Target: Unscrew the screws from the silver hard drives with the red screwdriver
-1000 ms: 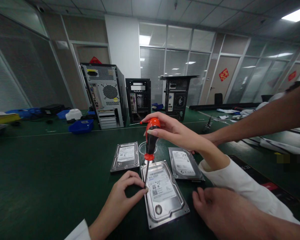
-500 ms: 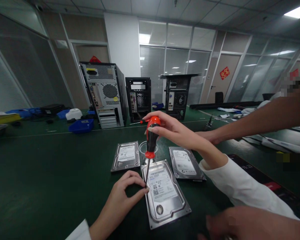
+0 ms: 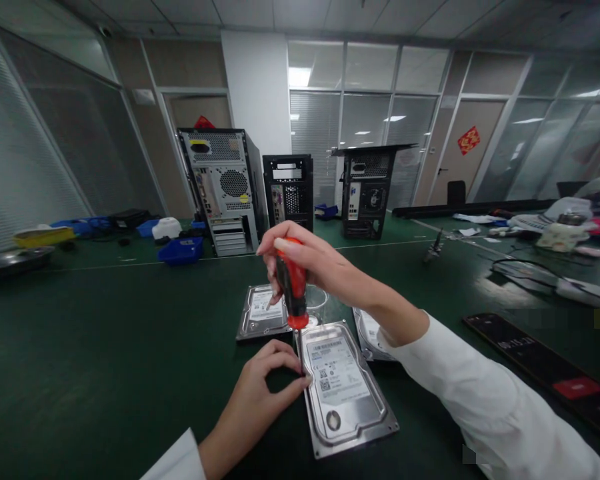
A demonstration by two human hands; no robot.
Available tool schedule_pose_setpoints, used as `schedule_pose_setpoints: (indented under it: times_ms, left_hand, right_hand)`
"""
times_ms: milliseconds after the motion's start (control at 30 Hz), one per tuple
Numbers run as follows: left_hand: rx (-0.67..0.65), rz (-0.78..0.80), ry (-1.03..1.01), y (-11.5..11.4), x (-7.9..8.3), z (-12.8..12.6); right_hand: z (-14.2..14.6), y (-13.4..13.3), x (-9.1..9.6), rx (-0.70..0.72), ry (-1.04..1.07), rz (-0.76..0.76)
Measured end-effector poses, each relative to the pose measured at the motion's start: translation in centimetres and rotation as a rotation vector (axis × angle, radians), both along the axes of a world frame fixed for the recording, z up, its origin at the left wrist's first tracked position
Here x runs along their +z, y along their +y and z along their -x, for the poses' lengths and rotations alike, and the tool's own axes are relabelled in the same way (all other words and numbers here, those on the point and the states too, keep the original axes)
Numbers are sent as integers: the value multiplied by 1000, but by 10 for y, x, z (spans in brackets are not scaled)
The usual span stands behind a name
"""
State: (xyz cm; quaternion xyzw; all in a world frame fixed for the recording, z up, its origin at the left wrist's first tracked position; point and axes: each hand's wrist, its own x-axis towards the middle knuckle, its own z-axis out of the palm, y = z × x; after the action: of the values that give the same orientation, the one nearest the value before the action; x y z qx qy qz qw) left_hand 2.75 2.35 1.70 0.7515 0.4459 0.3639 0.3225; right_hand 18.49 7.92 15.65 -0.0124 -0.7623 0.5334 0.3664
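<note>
My right hand (image 3: 305, 260) grips the red and black handle of a screwdriver (image 3: 295, 287) from above. Its thin shaft points down to the left edge of a silver hard drive (image 3: 350, 380) lying label up on the dark green table. At that edge, the thumb and forefinger of my left hand (image 3: 260, 387) pinch around the shaft's lower end. The tip and whatever lies beneath it are hidden. Behind sits a second hard drive (image 3: 260, 313), partly covered by my right hand's fingers. A third hard drive (image 3: 373, 337) shows partly behind my right wrist.
A clear round dish (image 3: 317, 298) stands behind the front drive. Computer cases (image 3: 225, 193) line the back. A large phone (image 3: 520, 353) lies on the right. Blue bins (image 3: 181, 251) and a metal tray (image 3: 15, 260) are left; a cable (image 3: 525, 263) and clutter lie right.
Another person's arm and hand at the right have left the view. My right hand has shifted its grip on the screwdriver's handle, which stands more upright. My left hand keeps its pinch.
</note>
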Motion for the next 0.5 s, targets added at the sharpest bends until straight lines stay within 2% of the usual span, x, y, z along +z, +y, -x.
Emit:
schedule_pose_setpoints:
  times_ms: [100,400,500]
  left_hand:
    - [6,-4,-4,0,0,-1]
    - [6,-1,6,-1,-1,-1]
    - [-8,-15,7,0,-2,0]
  right_hand:
    - [2,-5,3,86,-65,52]
    - [11,-12,-6,-19,70,107]
    - [11,-10,-7,5,57,158]
